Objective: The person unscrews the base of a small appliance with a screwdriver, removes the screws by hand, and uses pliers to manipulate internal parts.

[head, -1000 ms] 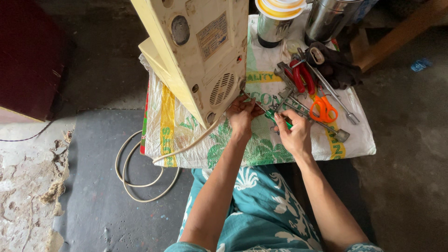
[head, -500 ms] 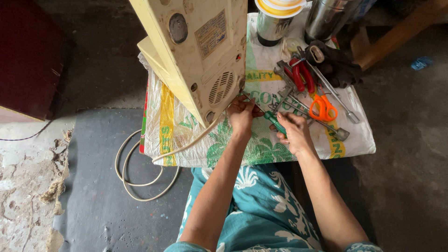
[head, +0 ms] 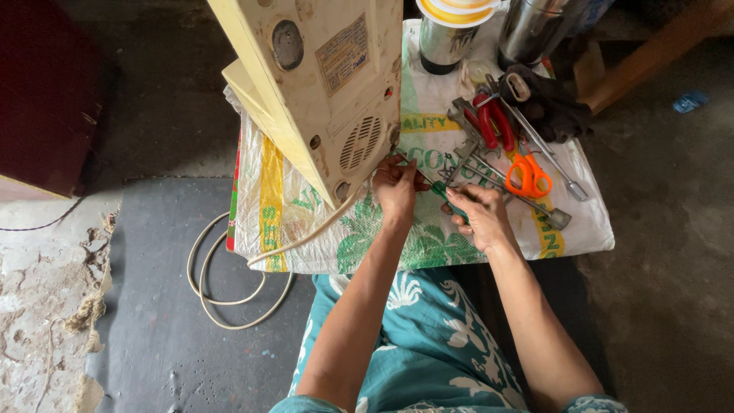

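A: Entry, head view. Where are the hands?

B: Left hand (head: 397,187) is at the lower corner of the cream appliance (head: 321,84), fingertips pinched together against the casing near the point where the cord (head: 229,291) leaves it. Whether they pinch a screw or only steady the corner, I cannot tell.

A: Right hand?

B: Right hand (head: 480,218) is curled around a green-handled screwdriver (head: 447,197), its shaft aimed across towards the left hand's fingertips and the casing corner.

A: State of the appliance?

B: Stood on edge, tilted, back panel facing up, on the printed sack (head: 306,222) that covers the low table. The back panel looks closed; the round vent grille and label are in place. No removed panel or loose screws that I can make out beside the hands.

A: So progress?

B: Judged early: the casing is not yet opened, and work is at one fastening by the cord exit. Any other fastenings and the panel itself remain.

A: Beyond the right hand?

B: Orange-handled scissors (head: 527,176), red-handled pliers (head: 493,122), several steel tools and a dark glove (head: 554,103). Further out, two metal containers (head: 489,34).

A: Cord?

B: Coiled loose on the floor, left of the left arm, unplugged end not visible.
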